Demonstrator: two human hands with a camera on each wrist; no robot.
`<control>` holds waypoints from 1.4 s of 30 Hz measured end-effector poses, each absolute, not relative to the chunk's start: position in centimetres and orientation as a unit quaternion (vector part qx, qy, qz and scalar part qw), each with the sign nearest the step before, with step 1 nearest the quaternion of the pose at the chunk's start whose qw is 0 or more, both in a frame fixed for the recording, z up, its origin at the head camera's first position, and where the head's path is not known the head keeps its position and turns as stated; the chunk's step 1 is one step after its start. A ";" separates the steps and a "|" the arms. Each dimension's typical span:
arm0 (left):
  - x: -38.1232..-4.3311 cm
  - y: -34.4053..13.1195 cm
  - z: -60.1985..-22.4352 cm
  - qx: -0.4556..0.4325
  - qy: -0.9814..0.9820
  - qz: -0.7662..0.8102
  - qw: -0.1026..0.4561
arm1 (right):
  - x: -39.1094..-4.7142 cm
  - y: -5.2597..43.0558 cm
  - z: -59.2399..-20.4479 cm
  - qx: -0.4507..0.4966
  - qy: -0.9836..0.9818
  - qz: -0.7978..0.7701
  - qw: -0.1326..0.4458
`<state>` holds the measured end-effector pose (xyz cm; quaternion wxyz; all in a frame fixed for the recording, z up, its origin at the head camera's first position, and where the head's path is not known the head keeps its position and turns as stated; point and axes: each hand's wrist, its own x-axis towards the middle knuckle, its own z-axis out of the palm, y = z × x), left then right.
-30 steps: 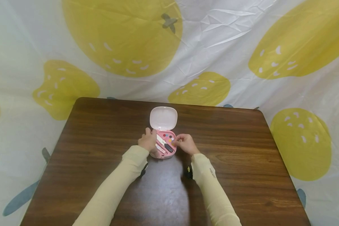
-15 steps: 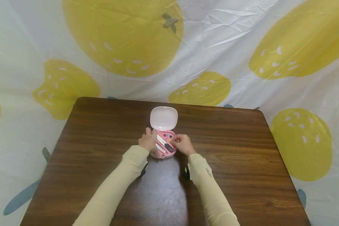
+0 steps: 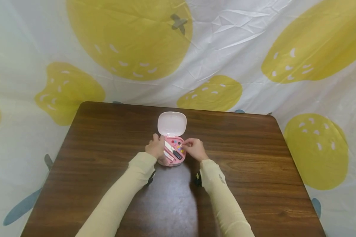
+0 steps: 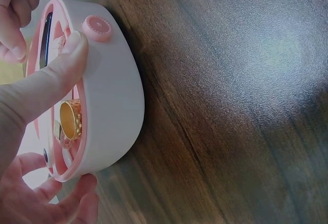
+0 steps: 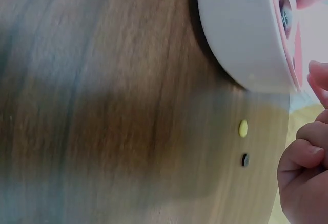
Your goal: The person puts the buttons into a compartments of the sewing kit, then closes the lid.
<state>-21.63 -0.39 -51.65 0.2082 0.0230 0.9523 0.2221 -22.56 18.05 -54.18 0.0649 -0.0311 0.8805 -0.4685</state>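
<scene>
A small pink sewing kit box (image 3: 180, 162) stands on the table with its pale lid (image 3: 172, 123) tipped back. My left hand (image 3: 155, 147) grips its left side, the thumb over the front rim and the fingers round the far edge. Inside lie a long white tool with a black end (image 3: 177, 154), several coloured buttons (image 3: 172, 141) and a gold thimble (image 4: 70, 119). My right hand (image 3: 195, 150) is over the box's right rim, its thumb and forefinger close together beside the buttons and the other fingers curled. I cannot tell whether a button is between its fingertips.
In the right wrist view a yellow button (image 5: 243, 128) and a black button (image 5: 245, 159) lie on the table close to the box. The brown wooden table (image 3: 106, 131) ends at a white curtain (image 3: 154, 93) with yellow fruit prints.
My right hand reached further left over the buttons half a second ago and has since drawn back up and right, uncovering yellow buttons. My left hand keeps its grip on the box.
</scene>
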 end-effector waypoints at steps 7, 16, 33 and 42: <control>-21.8 -0.5 -51.8 0.024 0.954 0.217 0.206 | -22.5 19.6 -55.6 0.008 0.859 -0.511 0.029; -21.7 -0.6 -51.4 0.019 0.952 0.221 0.212 | -21.7 20.8 -56.9 0.042 0.858 -0.511 0.013; -21.6 -0.4 -51.2 0.019 0.951 0.223 0.213 | -21.9 20.5 -58.1 0.084 0.870 -0.487 0.001; -21.5 -0.4 -51.0 0.018 0.950 0.225 0.217 | -21.7 20.2 -57.8 0.087 0.888 -0.452 0.014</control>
